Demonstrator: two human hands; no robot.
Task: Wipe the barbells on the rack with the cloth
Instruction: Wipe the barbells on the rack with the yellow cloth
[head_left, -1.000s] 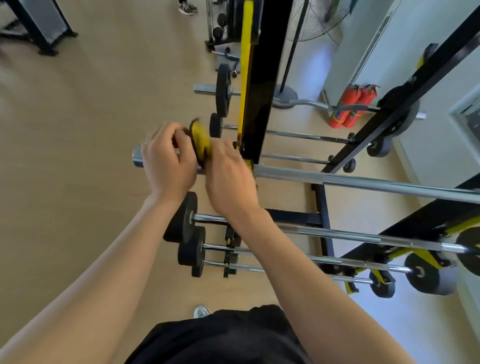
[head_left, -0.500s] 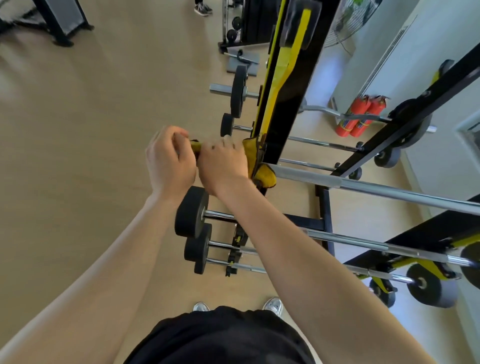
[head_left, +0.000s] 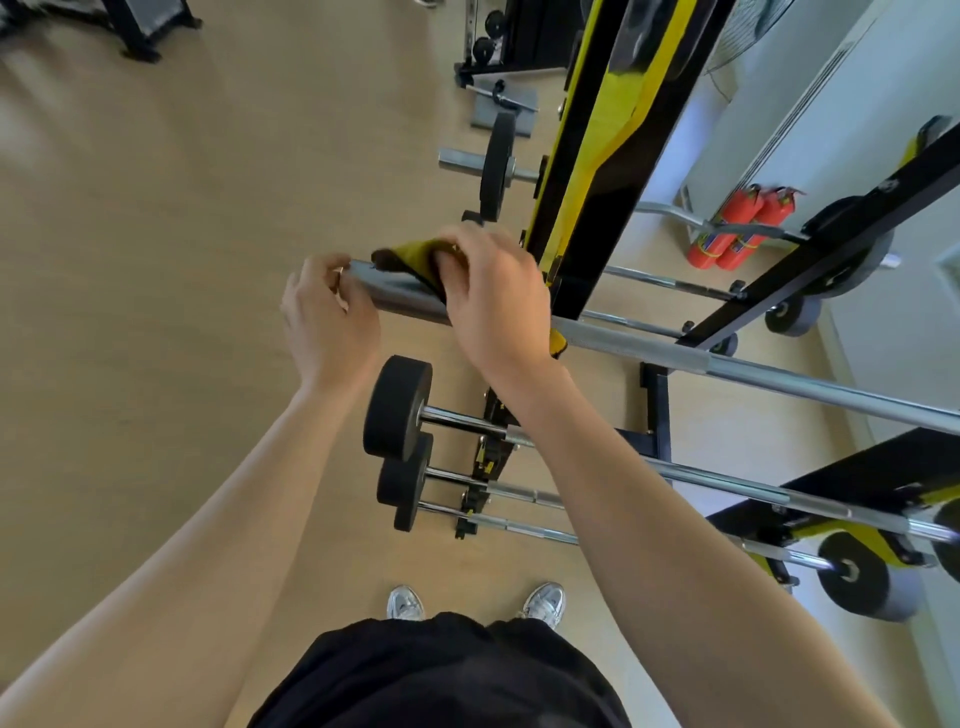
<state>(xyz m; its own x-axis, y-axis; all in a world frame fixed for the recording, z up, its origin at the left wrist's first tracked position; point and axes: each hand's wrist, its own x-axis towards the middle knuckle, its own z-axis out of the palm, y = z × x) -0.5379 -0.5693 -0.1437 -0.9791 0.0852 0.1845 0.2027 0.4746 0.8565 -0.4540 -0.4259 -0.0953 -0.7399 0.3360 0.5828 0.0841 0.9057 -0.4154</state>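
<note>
Head view: right hand (head_left: 493, 296) curled over yellow cloth (head_left: 410, 254), clamping it round top barbell (head_left: 675, 356) sleeve at frame centre, beside rack upright (head_left: 587, 208); left hand (head_left: 327, 312) wraps sleeve tip, steadying; sleeve wipe under way; next probably: slide cloth outward, wrap kept tight.

Glossy chrome metal barbell (head_left: 405, 296), soft yellow cloth (head_left: 410, 254), matt black rubber-like weights (head_left: 397, 408), wood-look floor (head_left: 156, 260).

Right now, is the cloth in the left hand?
No, the right hand holds the cloth on the barbell; the left hand grips its end.
</note>
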